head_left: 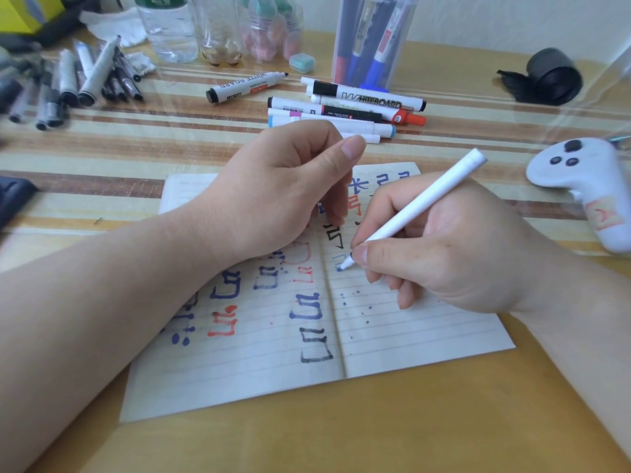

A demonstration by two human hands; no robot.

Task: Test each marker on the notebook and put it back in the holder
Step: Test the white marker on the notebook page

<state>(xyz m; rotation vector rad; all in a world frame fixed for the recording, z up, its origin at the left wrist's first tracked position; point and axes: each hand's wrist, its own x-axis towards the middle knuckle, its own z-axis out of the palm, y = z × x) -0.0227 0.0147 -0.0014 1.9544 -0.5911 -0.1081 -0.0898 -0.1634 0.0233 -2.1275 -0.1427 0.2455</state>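
An open lined notebook (392,329) lies on the table, marked with blue, red and black strokes. My right hand (444,247) grips a white marker (423,203), its blue tip touching the right page. My left hand (283,186) rests on the notebook's top, fingers curled down onto the page; I cannot see whether it holds a cap. A clear holder (372,39) with several markers stands at the back. More whiteboard markers (345,109) lie in a pile in front of it, and a single one (246,86) lies to the left.
A heap of dark markers (71,83) lies at the far left. Plastic bottles (191,25) stand at the back. A white controller (580,186) sits at the right edge, a black roll (549,76) behind it. A dark object (13,199) is at the left edge.
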